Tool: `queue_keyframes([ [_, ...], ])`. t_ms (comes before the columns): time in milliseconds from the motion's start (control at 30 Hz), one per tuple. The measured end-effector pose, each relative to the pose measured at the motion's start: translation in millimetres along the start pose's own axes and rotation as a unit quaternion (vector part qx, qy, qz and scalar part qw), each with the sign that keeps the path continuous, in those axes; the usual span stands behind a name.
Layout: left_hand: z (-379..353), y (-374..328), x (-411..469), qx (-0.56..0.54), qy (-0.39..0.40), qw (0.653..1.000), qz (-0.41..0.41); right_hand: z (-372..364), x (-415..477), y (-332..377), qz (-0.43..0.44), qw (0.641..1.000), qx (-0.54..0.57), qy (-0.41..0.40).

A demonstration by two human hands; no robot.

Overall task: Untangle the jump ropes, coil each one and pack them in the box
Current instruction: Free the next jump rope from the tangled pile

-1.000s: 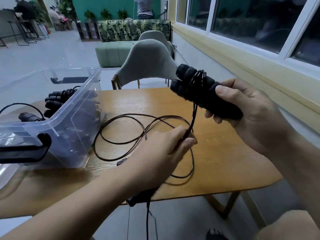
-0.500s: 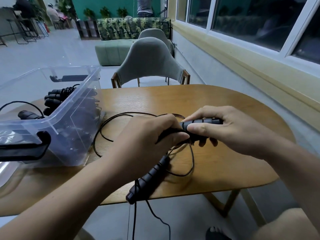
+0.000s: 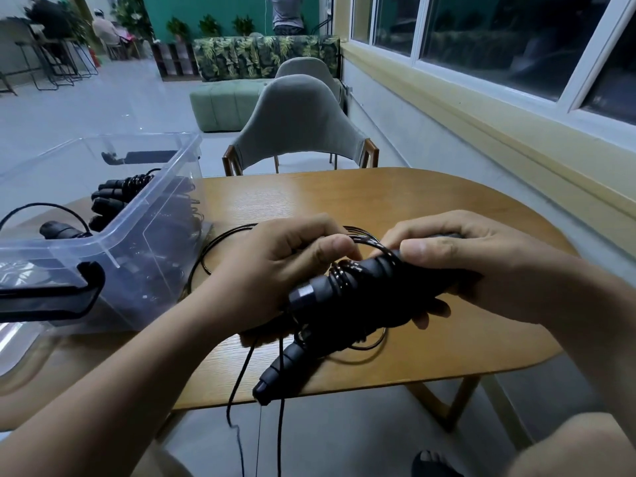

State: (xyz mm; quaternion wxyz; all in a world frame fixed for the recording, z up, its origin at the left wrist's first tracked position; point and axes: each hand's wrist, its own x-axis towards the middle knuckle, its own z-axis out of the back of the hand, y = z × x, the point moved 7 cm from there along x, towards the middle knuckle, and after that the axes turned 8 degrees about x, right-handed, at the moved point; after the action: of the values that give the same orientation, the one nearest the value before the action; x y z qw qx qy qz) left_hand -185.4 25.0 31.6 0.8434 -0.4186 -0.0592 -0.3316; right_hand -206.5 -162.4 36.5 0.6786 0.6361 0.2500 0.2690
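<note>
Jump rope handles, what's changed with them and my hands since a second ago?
The right hand lowered the wrapped handles from above the table to just over it, still gripping them. The left hand closed in and now pinches the cord beside them. Unchanged: the clear box of coiled ropes at left and the spare handle at the table's near edge.

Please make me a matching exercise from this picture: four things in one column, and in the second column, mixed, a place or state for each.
1. left hand
2. right hand
3. clear box
4. grey chair

a. stands beyond the table
b. grips the wrapped handles
c. pinches the cord
d. holds coiled ropes

Pairs: 1-c, 2-b, 3-d, 4-a.
</note>
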Motion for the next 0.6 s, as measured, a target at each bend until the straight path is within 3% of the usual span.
queue_keyframes([
  [133, -10, 15, 1, -0.030, 0.017, 0.997, 0.070, -3, -6, 2, 0.027, 0.997, 0.071, -0.012],
  [233, -11, 33, -6, 0.092, -0.009, 0.987, 0.133, 2, 9, 14, 0.048, 0.994, 0.094, -0.027],
  [300, -20, 24, -6, 0.107, 0.029, 0.987, 0.116, 1, 18, 24, 0.032, 0.999, 0.028, -0.020],
  [433, -28, 3, -2, 0.005, 0.039, 0.995, 0.091, 13, 0, 19, 0.099, 0.973, 0.192, -0.080],
  [600, -40, 1, -3, 0.029, 0.071, 0.994, 0.082, 31, -2, 12, 0.143, 0.960, 0.168, -0.170],
])
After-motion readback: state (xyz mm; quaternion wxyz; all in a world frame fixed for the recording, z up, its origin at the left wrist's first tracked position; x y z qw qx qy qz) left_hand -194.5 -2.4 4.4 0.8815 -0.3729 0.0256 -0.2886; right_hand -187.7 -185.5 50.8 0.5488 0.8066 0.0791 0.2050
